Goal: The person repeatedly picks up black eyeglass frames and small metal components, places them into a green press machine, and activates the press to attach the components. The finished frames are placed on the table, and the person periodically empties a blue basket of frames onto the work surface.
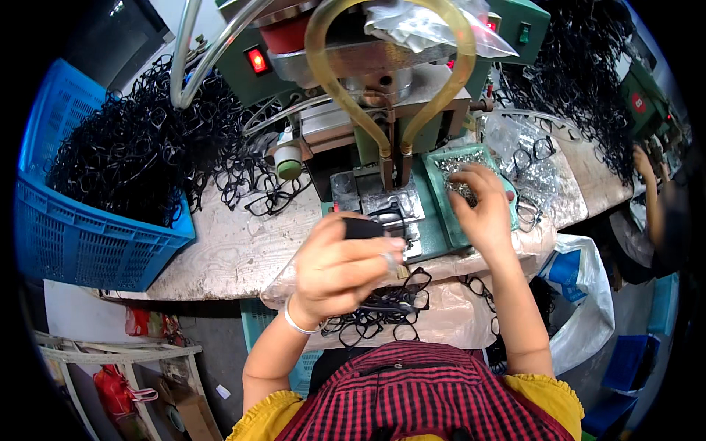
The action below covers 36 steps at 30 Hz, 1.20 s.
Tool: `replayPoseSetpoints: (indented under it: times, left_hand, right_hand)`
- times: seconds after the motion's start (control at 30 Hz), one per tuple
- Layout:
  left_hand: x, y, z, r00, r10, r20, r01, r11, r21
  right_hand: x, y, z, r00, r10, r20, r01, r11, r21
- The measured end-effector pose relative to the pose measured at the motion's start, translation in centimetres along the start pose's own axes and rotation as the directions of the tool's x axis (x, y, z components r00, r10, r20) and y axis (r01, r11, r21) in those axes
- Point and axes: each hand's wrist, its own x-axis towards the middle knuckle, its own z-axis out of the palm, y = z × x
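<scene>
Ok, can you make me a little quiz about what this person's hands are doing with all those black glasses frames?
1. True or false: the right hand is reaching into the green tray of small metal parts.
2. What does the left hand hold? A) a black eyeglass frame B) a red cup C) a spoon
3. Fill in: the big heap of black frames on the left sits in a ____ plastic basket.

Key: 1 true; 2 A; 3 blue.
</scene>
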Motion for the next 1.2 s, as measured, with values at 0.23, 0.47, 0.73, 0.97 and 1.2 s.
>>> replayPoseSetpoints:
  times: [0.23, 0.47, 0.73, 0.97, 1.2]
  left_hand:
    - [-0.4, -0.5, 1.5, 0.996, 0.022, 0.085, -0.027, 0.998, 0.060]
    - [-1.4, 0.9, 1.5, 0.993, -0.020, 0.118, -0.003, 0.981, 0.193]
    - [-14.5, 1.2, -6.9, 0.462, -0.534, -0.708, 0.829, 0.543, 0.132]
    - [-5.3, -7.7, -9.6, 0.849, -0.508, -0.148, 0.451, 0.549, 0.704]
    - [-11.8, -19.2, -5.1, 0.620, -0.783, -0.046, 0.260, 0.151, 0.954]
  right_hand:
    - [-0.8, 5.5, 1.8, 0.979, -0.059, -0.197, 0.013, 0.974, -0.224]
    - [4.5, 3.5, 5.9, 0.988, -0.143, -0.056, 0.100, 0.874, -0.475]
    - [-3.1, 6.8, 0.5, 0.829, 0.503, -0.245, -0.254, 0.728, 0.636]
    - [1.0, 4.3, 4.3, 0.912, 0.341, -0.228, -0.124, 0.759, 0.639]
    - [-2.4, 5.0, 1.8, 0.920, 0.274, -0.280, -0.193, 0.939, 0.285]
